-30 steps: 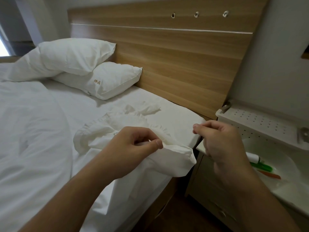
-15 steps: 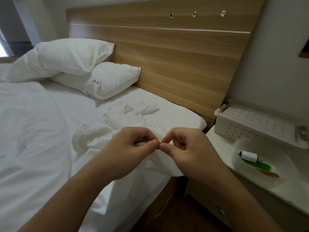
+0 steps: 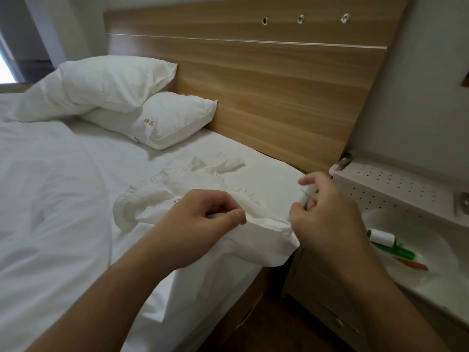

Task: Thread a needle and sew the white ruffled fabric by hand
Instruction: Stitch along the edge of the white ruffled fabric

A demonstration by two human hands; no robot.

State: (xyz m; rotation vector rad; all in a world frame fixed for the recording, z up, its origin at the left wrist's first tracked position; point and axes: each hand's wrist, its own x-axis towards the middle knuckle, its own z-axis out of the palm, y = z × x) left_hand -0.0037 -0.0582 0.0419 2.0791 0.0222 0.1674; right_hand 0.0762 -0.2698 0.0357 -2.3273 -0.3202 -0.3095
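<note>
The white ruffled fabric lies bunched on the bed near its right edge. My left hand pinches a fold of it between thumb and curled fingers. My right hand is just to the right of the fabric, fingers curled, pinching a thin needle that points up and to the left. The thread itself is too fine to make out.
Two white pillows lean against the wooden headboard. To the right, a bedside stand holds a white bowl with a thread spool, a green tool and an orange one. A perforated white box stands behind it.
My right hand met the left at the pinched fold half a second ago, and has now pulled away to the right and up with the needle. The left hand has held still.
</note>
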